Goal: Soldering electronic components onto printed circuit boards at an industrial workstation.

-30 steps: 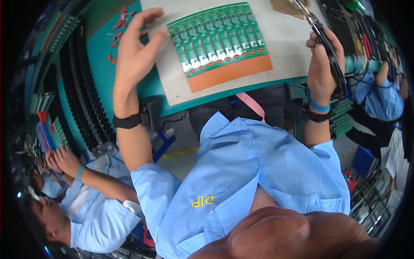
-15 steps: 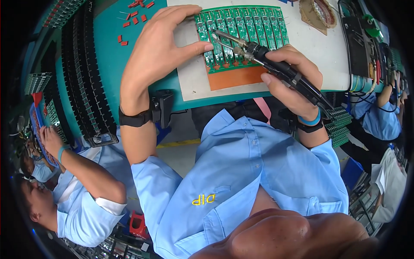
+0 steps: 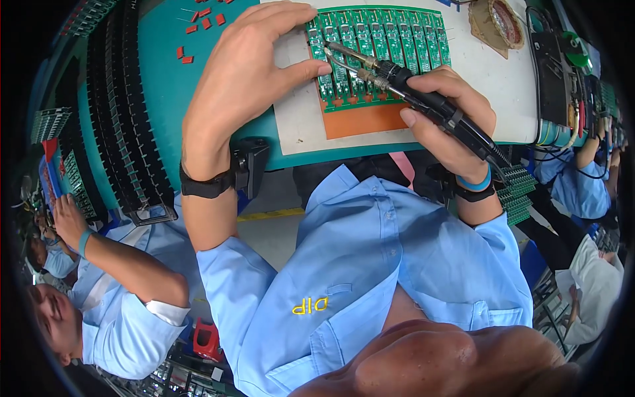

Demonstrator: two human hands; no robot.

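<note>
Both hands work over one panel of green circuit boards [image 3: 377,56] near the front edge of the bench. Left hand [image 3: 248,86] lies palm down with fingers spread, thumb and fingertips pressing the panel's left end; it grips nothing. Right hand [image 3: 443,112] is closed around the black handle of a two-pronged soldering tool [image 3: 397,73], whose metal tips touch the left part of the panel, just beside the left thumb.

Surroundings, largest to smallest:
- Teal bench surface [image 3: 159,86], carrying everything else.
- White work mat [image 3: 503,86], under the panel.
- Black slotted racks [image 3: 126,132], along the left side of the bench.
- Orange carrier strip [image 3: 364,120], at the panel's near edge.
- Small red components [image 3: 192,30], scattered on the teal surface, well apart from the panel.

Co-workers in blue shirts are seated to the left and right.

Hazards, judged from this position:
- The tips sit close to the left thumb; a slip of either hand could cause a burn.
- Reduced left-hand pressure could let the panel shift, dragging the tips across neighbouring joints.
- The tool cable [image 3: 496,155] runs off past the right wrist; a snag could pull the tips off target
</note>
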